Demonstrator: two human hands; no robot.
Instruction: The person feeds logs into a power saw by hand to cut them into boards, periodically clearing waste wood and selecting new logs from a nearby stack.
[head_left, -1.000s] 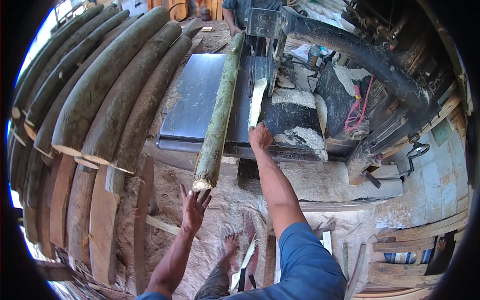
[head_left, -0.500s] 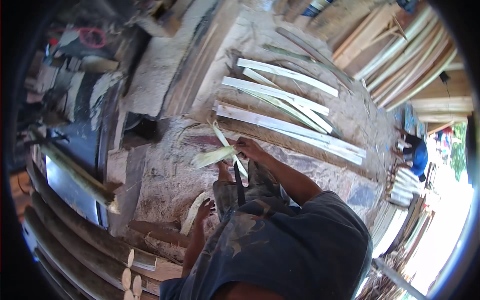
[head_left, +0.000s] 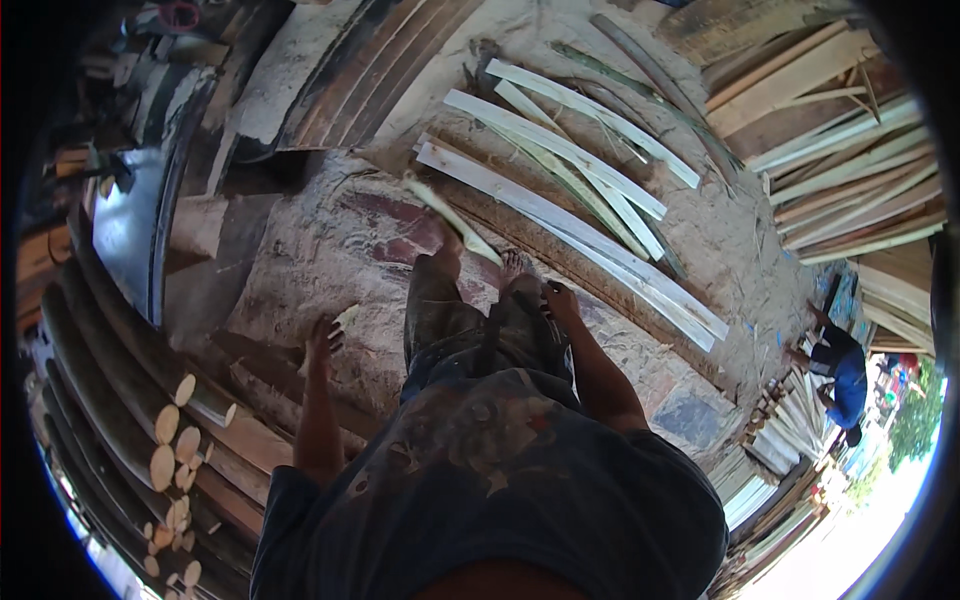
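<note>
My left hand [head_left: 323, 345] is held out at my left side, its fingers apart and nothing seen in it. A bit of pale wood shows just behind it, above the floor boards. My right hand [head_left: 560, 302] hangs beside my right thigh, its fingers curled and dark; whether it holds anything is too unclear to see. By my bare feet a narrow pale wood strip [head_left: 455, 222] lies on the dusty ground. Beyond it and to the right, several long pale sawn planks [head_left: 580, 243] lie side by side and partly crossed.
Round logs [head_left: 120, 390] are stacked at the left, with cut ends toward me. Near the metal sheet [head_left: 128, 235] stands a timber bench [head_left: 385, 75]. Long slats [head_left: 860, 180] are piled at the far right. Another person [head_left: 840, 375] bends over a stack of wood there.
My view has shifted and I stand more upright. My right hand has left the pale strips at my feet and come back to my thigh. The wide pale piece there no longer shows.
</note>
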